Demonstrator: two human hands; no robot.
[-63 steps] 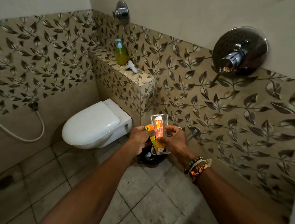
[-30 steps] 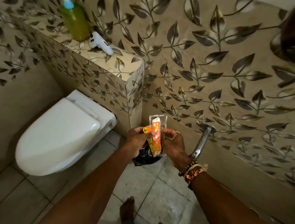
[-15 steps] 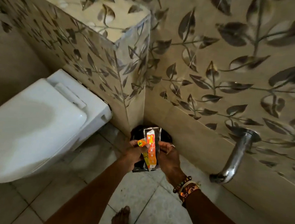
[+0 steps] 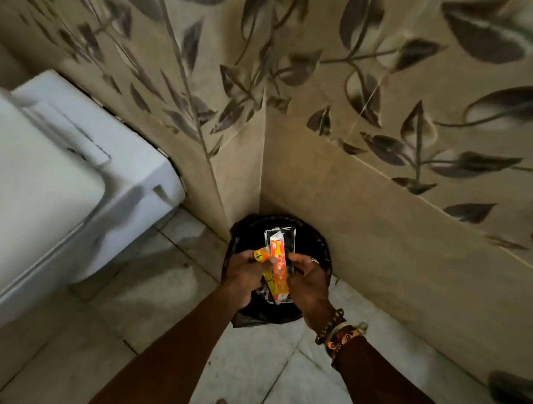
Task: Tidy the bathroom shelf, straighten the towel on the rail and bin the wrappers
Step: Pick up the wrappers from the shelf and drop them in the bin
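Both hands hold a bunch of wrappers directly over a black bin point(image 4: 315, 237) lined with a dark bag, standing in the floor corner. My left hand point(image 4: 245, 272) pinches a yellow-orange wrapper point(image 4: 260, 255). My right hand point(image 4: 308, 280) grips an orange and white wrapper point(image 4: 278, 268) together with a clear plastic wrapper point(image 4: 280, 234) behind it. The wrappers stand upright between the two hands. The shelf and the towel are out of view.
A white toilet point(image 4: 52, 191) with its lid down fills the left side. Leaf-patterned tiled walls point(image 4: 392, 122) meet in the corner behind the bin. A metal spout point(image 4: 518, 393) shows at the lower right edge. Grey floor tiles point(image 4: 160, 321) lie below, and my toes show at the bottom.
The view has tilted down and closer to the corner, so the shelf has left the frame. My hands have carried the wrappers lower, from beside the wall to right above the bin's opening.
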